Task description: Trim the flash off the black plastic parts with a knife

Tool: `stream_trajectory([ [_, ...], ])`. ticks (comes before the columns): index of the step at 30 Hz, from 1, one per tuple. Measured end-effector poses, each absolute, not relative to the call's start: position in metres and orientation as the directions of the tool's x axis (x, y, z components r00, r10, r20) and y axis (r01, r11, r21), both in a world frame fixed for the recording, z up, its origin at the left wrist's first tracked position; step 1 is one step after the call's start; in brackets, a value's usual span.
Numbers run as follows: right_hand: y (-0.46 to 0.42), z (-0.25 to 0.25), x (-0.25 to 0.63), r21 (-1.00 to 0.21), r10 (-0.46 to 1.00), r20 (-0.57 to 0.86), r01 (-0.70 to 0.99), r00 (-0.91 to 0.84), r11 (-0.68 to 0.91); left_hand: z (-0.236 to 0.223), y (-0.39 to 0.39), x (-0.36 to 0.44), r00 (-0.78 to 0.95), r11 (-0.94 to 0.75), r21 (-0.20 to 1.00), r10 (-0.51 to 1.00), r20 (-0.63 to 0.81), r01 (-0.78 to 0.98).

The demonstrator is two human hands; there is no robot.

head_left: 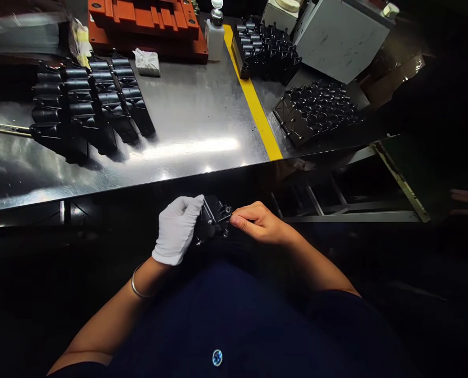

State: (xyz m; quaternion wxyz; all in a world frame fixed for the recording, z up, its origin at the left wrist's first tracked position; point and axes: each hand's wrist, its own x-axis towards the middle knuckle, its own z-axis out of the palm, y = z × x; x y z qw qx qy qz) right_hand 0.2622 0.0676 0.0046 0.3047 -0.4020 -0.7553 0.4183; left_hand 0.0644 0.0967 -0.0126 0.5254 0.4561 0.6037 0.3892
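Between my hands, in front of the bench edge, is a black moulded part (210,223) with bosses and ribs. My left hand (177,229), in a white glove, is closed on its left side, thumb and fingers pinching the edge. On the other side my bare right hand (259,223) pinches the part's right end near a round boss. Whether a smaller item sits between the right fingertips is too fine to make out. Rows of similar black parts (86,100) stand on the metal bench (186,105) at the left.
More black parts (316,110) are stacked right of a yellow strip (253,100). Behind stand an orange-red fixture (147,31), a dispenser bottle (215,39), a white-wrapped block (147,62) and a grey box (344,37). A metal frame (360,216) lies below the bench at right.
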Motion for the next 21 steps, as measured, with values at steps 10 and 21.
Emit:
stream_trajectory([
  [10, 0.066, -0.007, 0.254, -0.548, 0.780, 0.467, 0.556, -0.416, 0.625, -0.011, 0.100, 0.067, -0.034, 0.238, 0.960, 0.971, -0.236, 0.147],
  [21, 0.074, 0.001, 0.246, -0.443, 0.749, 0.465, 0.608, -0.472, 0.658, -0.006, 0.110, 0.063, -0.053, 0.295, 0.955, 0.954, -0.295, -0.003],
])
